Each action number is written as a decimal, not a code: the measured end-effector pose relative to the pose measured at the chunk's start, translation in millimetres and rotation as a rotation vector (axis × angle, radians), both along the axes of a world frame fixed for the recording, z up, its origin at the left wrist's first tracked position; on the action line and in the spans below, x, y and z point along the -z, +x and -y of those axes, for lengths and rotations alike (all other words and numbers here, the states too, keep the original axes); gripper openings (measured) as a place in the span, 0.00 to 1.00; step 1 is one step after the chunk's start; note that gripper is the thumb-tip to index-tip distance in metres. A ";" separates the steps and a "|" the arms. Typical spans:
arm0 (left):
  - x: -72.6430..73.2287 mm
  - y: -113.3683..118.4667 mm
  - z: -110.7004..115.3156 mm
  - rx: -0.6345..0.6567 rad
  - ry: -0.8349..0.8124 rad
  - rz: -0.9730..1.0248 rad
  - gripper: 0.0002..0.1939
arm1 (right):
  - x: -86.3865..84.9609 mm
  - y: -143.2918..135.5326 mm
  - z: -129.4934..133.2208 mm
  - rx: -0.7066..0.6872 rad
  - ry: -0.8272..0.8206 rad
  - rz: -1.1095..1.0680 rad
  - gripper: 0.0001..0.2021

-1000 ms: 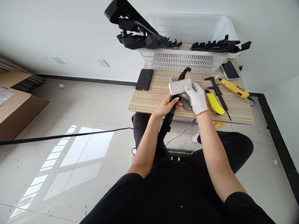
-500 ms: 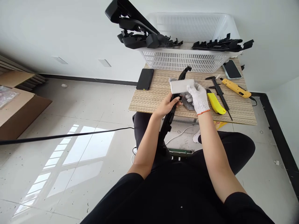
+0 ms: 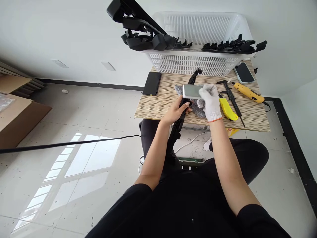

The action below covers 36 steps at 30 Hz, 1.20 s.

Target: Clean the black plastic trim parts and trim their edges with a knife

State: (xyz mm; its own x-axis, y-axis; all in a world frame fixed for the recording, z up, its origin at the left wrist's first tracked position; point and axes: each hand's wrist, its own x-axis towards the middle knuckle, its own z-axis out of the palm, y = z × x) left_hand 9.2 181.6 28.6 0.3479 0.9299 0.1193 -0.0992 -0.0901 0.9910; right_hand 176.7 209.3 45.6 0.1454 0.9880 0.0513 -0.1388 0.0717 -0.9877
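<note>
Bare fingers of my left hand are wrapped round a long black plastic part, which slants from my lap up over the table edge. My right hand, in a white knit glove with an orange hem, grips the right end of a flat pale rectangular block. The block is held just above the black part, near my left fingertips; whether they touch is unclear. Under both lies a crumpled grey cloth on the striped wooden table.
A white basket with black plastic parts stands at the table's back. A black phone lies left; a yellow cutter, black caliper, yellow tool and second phone lie right. Cardboard box at far left.
The pale block has shifted slightly right and tilted, its face now looking grey-green. My gloved fingers have moved over its right end. The whole view has shifted a little.
</note>
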 end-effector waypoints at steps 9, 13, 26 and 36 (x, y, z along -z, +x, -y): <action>0.4 -0.7 -1.5 0.029 -0.028 0.069 0.29 | 3.9 -4.5 -5.5 0.063 0.074 -0.104 0.14; -0.3 -0.7 -1.2 0.039 -0.024 0.073 0.27 | 4.4 -3.3 -5.7 0.190 0.106 -0.132 0.13; 1.4 -0.3 -2.1 0.034 -0.051 0.111 0.24 | 8.2 -3.4 -6.2 0.113 0.089 -0.098 0.14; 0.7 -0.4 -1.3 0.026 -0.037 0.099 0.23 | 13.7 -4.5 -14.5 0.035 0.160 -0.176 0.13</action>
